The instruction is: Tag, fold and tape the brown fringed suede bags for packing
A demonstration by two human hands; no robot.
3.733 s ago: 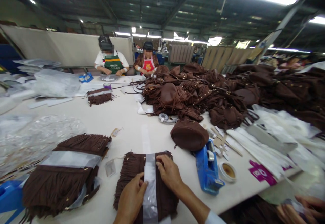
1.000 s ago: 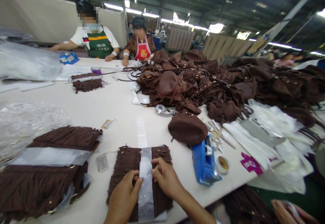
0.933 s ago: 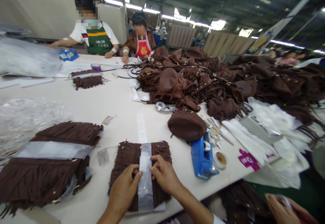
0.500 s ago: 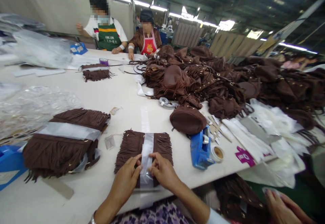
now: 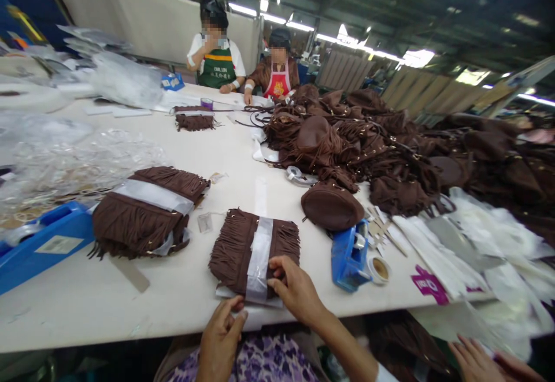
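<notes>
A brown fringed bag (image 5: 229,255) lies flat on the table in front of me, with a translucent white strip (image 5: 260,255) running down its middle. My right hand (image 5: 299,289) rests on the bag's lower right part, thumb and forefinger apart at the strip's edge. Just below the bag, at the table's front edge, is my left hand (image 5: 223,330); its fingers are bent, with a gap between thumb and forefinger, and nothing shows in them. Part of a white sheet (image 5: 223,293) sticks out under the bag's near side.
Another banded fringed bag (image 5: 130,226) lies left, beside a blue tape dispenser (image 5: 60,243). To the right stand a second blue dispenser (image 5: 349,260), a tape roll (image 5: 380,269) and a round-based brown bag (image 5: 332,206). A bag heap (image 5: 338,139) lies behind. Two co-workers sit opposite; another person's hands (image 5: 481,359) show lower right.
My left hand has come off the strip and moved down to the table edge. My right hand stays by the strip. The view has shifted, and one co-worker's hand is now raised to the face.
</notes>
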